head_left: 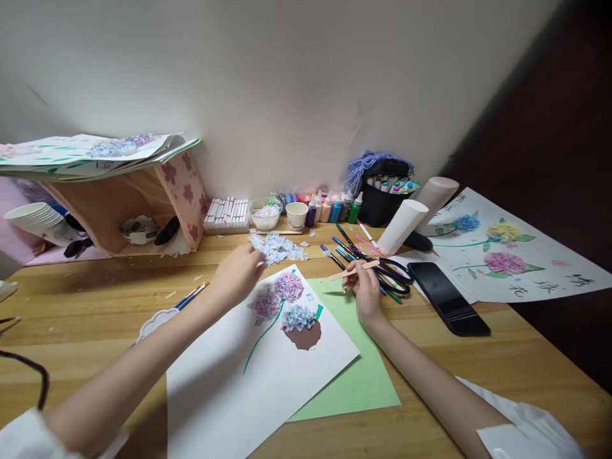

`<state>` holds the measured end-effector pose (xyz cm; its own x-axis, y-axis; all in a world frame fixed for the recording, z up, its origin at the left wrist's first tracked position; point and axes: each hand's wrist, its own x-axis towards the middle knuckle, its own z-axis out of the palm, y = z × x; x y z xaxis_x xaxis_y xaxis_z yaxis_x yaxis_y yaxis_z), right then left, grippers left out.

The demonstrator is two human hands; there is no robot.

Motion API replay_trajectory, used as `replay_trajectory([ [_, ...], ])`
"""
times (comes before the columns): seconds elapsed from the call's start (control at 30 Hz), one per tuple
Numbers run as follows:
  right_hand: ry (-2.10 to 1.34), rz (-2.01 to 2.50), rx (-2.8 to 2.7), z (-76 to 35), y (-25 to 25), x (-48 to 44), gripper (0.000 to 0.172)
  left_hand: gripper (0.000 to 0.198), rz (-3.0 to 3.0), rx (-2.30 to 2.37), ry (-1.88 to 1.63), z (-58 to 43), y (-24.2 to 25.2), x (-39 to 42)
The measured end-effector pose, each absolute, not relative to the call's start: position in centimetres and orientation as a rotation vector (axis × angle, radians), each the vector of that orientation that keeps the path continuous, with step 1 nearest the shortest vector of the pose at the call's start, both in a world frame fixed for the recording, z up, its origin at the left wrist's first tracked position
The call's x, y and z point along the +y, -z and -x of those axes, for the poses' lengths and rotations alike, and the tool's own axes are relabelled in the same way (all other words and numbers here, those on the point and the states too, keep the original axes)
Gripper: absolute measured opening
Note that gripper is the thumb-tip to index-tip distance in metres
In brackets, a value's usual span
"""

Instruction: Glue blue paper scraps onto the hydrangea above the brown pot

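A bowl (266, 224) held pale scraps (268, 210), the right hand (367, 292) pinched a stick (338, 276) slanting up-right, the left hand (240, 274) had unclear grip.

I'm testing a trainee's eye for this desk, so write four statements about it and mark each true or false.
1. The right hand holds a flat, pale wooden stick. True.
2. The left hand grips the black-handled scissors. False: that hand is beside the loose pile of pale blue scraps.
3. The white paper sheet with flowers overlaps the light green paper sheet. True.
4. The shiny black, rectangular phone lies on the green sheet. False: the phone lies right of it.
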<state>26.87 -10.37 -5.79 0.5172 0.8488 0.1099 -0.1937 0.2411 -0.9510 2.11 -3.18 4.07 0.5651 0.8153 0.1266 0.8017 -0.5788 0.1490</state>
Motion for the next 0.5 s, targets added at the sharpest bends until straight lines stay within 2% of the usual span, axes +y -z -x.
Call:
replay_trajectory([
  [0.1,-0.748,1.146,-0.688,-27.3,5.7,-10.4,0.028,0.022,-2.717,1.185,-0.243,-9.5,-3.7,-0.7],
  [0.23,-0.748,1.16,-0.675,-27.6,5.8,-10.2,0.029,0.017,-2.673,1.115,-0.201,-15.9,-1.1,3.0],
  [0.5,-0.751,1.158,-0.684,-27.4,5.5,-10.2,0.031,0.017,-2.498,1.089,-0.15,-18.4,2.3,5.3],
])
